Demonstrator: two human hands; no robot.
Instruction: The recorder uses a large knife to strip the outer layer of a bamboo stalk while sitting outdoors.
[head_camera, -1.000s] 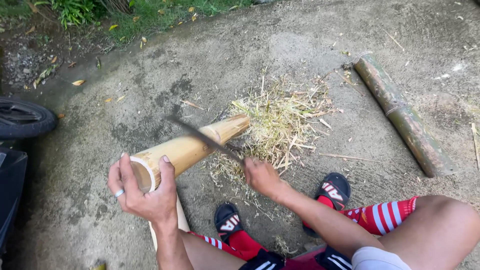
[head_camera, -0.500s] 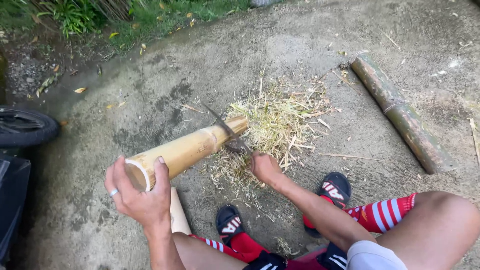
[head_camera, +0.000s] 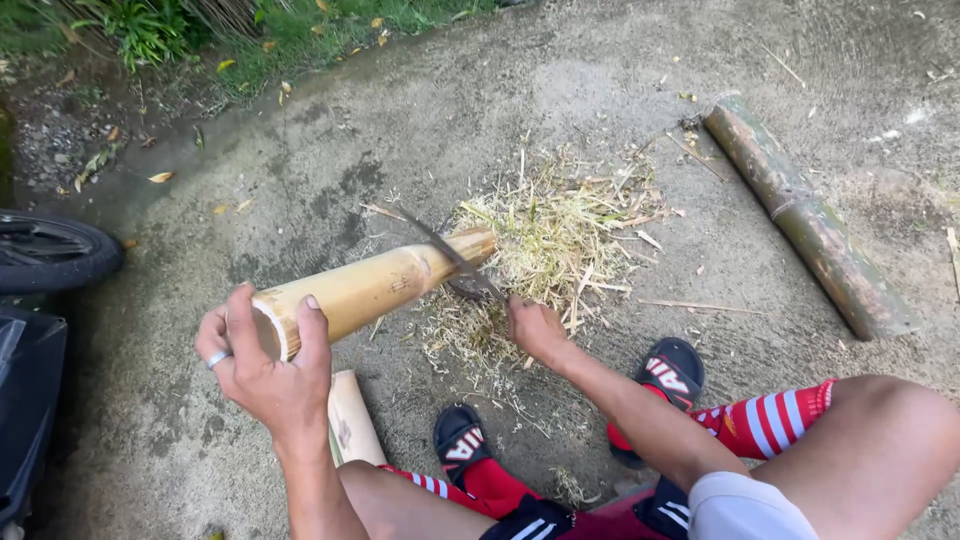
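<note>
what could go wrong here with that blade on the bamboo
The blade crosses the far end of the peeled bamboo pole; a slip could bring it toward the sandalled feet close below. The left hand grips only the pole's open end, so the pole might roll or twist. Shavings on the concrete could make footing slippery.

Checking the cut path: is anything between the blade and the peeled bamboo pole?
Nothing visible. The blade in the right hand lies across the peeled bamboo pole near its far end; the left hand grips the near end.

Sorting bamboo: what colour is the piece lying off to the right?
Mottled green-brown bamboo piece, clearest in head view.
</note>
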